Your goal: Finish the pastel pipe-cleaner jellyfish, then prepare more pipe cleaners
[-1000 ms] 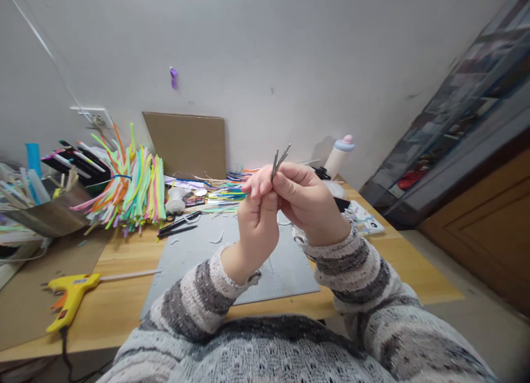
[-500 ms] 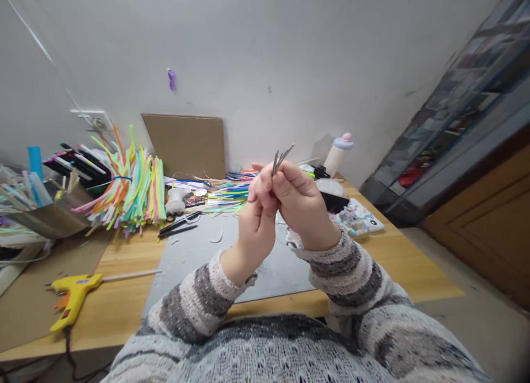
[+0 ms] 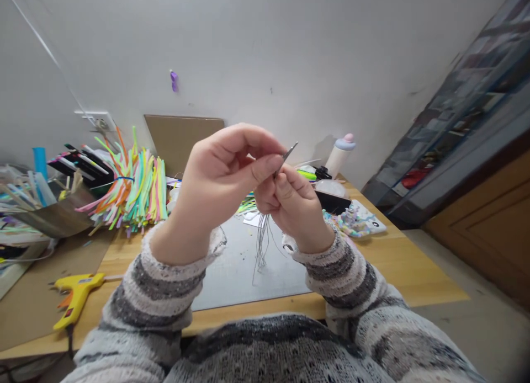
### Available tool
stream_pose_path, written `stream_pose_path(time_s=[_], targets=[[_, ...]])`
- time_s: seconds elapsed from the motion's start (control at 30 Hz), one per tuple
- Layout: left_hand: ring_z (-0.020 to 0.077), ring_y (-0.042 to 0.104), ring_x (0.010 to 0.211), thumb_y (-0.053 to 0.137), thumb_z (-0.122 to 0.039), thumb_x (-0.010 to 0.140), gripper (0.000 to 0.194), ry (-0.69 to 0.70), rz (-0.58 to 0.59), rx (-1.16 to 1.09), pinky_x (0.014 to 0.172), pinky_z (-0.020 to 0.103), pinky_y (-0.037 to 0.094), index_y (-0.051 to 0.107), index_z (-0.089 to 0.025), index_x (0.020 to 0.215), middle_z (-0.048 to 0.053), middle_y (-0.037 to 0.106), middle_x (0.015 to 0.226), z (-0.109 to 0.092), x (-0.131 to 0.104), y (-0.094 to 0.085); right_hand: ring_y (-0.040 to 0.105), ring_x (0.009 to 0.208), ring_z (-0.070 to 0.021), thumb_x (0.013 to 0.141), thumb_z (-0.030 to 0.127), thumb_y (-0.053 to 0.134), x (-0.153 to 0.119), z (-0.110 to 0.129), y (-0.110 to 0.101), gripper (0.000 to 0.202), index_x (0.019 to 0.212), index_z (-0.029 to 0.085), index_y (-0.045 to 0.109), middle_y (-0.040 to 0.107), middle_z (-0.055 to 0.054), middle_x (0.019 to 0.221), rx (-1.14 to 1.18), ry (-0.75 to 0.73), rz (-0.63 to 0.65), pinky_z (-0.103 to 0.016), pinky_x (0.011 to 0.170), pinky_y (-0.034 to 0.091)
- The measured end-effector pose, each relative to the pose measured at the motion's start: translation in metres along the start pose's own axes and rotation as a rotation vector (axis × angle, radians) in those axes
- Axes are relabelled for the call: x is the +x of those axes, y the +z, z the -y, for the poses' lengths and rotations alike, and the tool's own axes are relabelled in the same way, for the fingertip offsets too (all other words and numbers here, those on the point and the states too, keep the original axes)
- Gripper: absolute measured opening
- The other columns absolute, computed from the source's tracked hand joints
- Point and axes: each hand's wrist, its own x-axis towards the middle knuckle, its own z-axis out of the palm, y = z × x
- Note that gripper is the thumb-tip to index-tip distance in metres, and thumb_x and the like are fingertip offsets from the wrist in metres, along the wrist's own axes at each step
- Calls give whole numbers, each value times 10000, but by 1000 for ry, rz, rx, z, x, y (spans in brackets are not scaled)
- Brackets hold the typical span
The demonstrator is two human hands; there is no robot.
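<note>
A bundle of thin grey wires point(image 3: 260, 240) is gripped in my right hand point(image 3: 298, 207), with its loose strands hanging below my fist. The short stiff ends stick up past my right thumb, above the hand. My left hand point(image 3: 219, 181) is raised beside it, thumb and fingertips pinched together at those upper ends. Its fingertips partly hide where the ends begin. Both hands are held above a grey mat point(image 3: 232, 286) on the wooden table.
A yellow glue gun point(image 3: 78, 292) lies at the left. Behind it are a bundle of coloured pipe cleaners point(image 3: 138, 192) and a metal container point(image 3: 58, 212) of sticks. At the back right stand a white bottle point(image 3: 337, 157) and a decorated phone case point(image 3: 364, 220).
My left hand has risen from beneath my right hand to the upper wire ends and turned over. The hanging strands now show below my right hand, which has stayed nearly in place.
</note>
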Motion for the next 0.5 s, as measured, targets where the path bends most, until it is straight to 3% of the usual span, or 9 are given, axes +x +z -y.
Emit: stream_pose_path(time_s=[0.13, 0.27, 0.4, 0.5], targets=[[68, 612, 604, 784, -111, 691, 125, -51, 119, -77, 526, 192, 544, 682, -131, 760, -8, 620, 717, 4, 12, -11, 255, 473, -77, 907, 485, 552, 1, 0, -1, 319, 735, 225, 481, 327, 55, 590, -1, 25, 8, -248, 424, 212], [80, 617, 583, 803, -158, 682, 165, -104, 186, -140, 471, 185, 525, 667, -104, 758, 9, 617, 720, 5, 16, -17, 253, 473, -75, 888, 512, 566, 1, -1, -1, 368, 701, 224, 434, 345, 55, 595, 6, 42, 9, -247, 424, 212], [128, 645, 573, 828, -193, 667, 187, -149, 44, -126, 434, 205, 519, 662, -125, 720, 19, 597, 695, 7, 11, -11, 246, 468, -73, 895, 503, 557, 0, 0, 0, 360, 700, 225, 436, 346, 56, 598, 23, 27, 20, -246, 423, 207], [140, 641, 550, 821, -304, 690, 239, -34, -94, -34, 394, 200, 493, 638, -151, 686, 8, 567, 632, 17, 7, -7, 249, 466, -72, 896, 504, 555, 1, 1, 0, 354, 707, 224, 448, 344, 57, 596, 29, 27, 32, -242, 424, 219]])
